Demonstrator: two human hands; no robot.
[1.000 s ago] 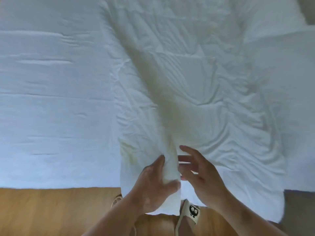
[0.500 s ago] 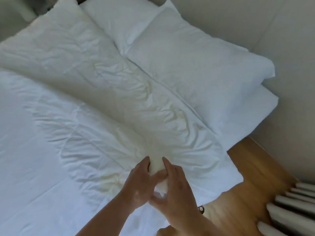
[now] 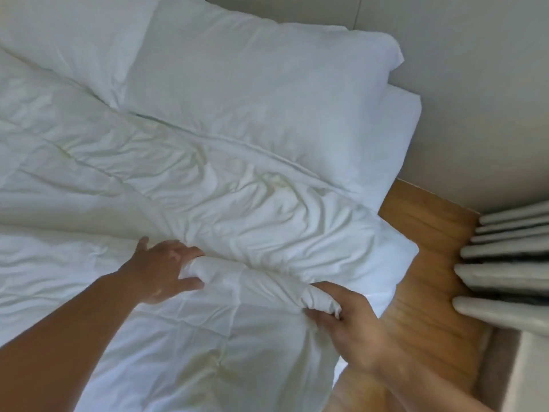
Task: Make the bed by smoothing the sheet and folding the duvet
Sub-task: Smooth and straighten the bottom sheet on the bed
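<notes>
1. Duvet [image 3: 237, 203], white and rumpled, is lying spread across the bed, reaching up to the pillows, with one corner hanging over the bed's edge above the wooden floor [image 3: 430, 263].
2. Both hands are holding up a raised ridge of its fabric [image 3: 261, 281], which is running between them.
3. The left hand [image 3: 162, 270] is coming in from the lower left on an outstretched bare forearm. Its fingers are curling over the far side of the ridge's left end, the thumb is lying along the nearer side, and together they are gripping the cloth.
4. The right hand [image 3: 350, 319], slightly blurred, is reaching in from the lower right with its back facing up. Its fingers and thumb are clenching round the ridge's right end, near the duvet's overhanging corner.
5. Two white pillows are lying side by side at the head: one [image 3: 252, 84] by the pale wall [image 3: 475, 84], the other [image 3: 68, 34] to its left.
6. Grey ribbed shapes [image 3: 505, 263] are standing at the right; whether radiator or curtain folds, I cannot tell.
</notes>
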